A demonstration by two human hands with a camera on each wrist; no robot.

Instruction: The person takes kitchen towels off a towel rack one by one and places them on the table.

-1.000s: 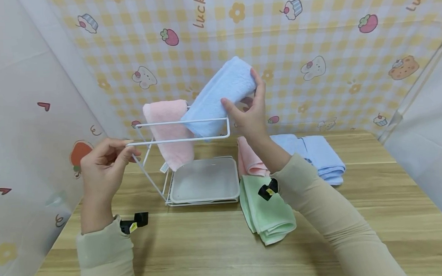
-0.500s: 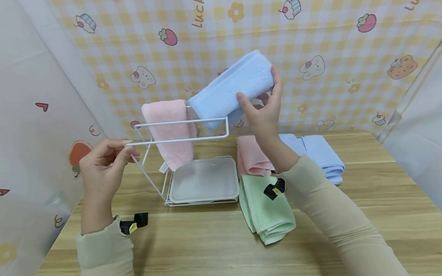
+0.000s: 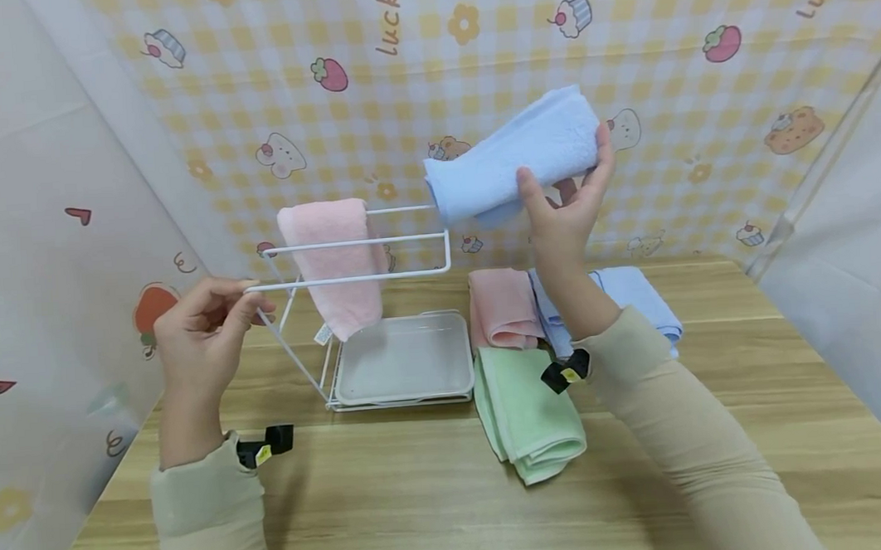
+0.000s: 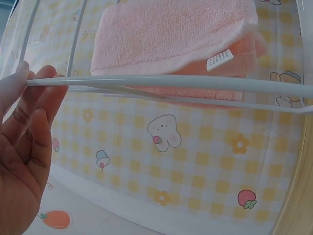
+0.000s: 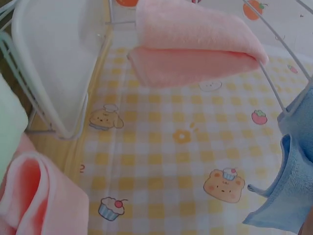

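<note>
My left hand point(image 3: 200, 333) pinches the front left corner of a white wire towel rack point(image 3: 403, 275); the left wrist view shows thumb and fingers at the rail's end. A folded pink towel point(image 3: 333, 222) drapes over the rack's rear rail, its white label point(image 4: 220, 60) showing in the left wrist view. My right hand point(image 3: 572, 210) grips a folded light blue towel point(image 3: 509, 155), tilted, with the thumb in front. This towel's lower left end overlaps the rails' right ends in the head view. In the right wrist view, the blue towel point(image 5: 293, 181) is at the right edge.
A shallow light grey tray point(image 3: 404, 376) sits in the rack's base. Right of it lie folded pink point(image 3: 502, 301), green point(image 3: 530, 420) and blue towels point(image 3: 636, 298) on the wooden table point(image 3: 393, 502). Patterned curtains point(image 3: 427, 26) stand behind and at the sides.
My right hand has moved right and slightly up with the blue towel, from over the rack's rails to their right ends. My left hand stays at the rack's corner.
</note>
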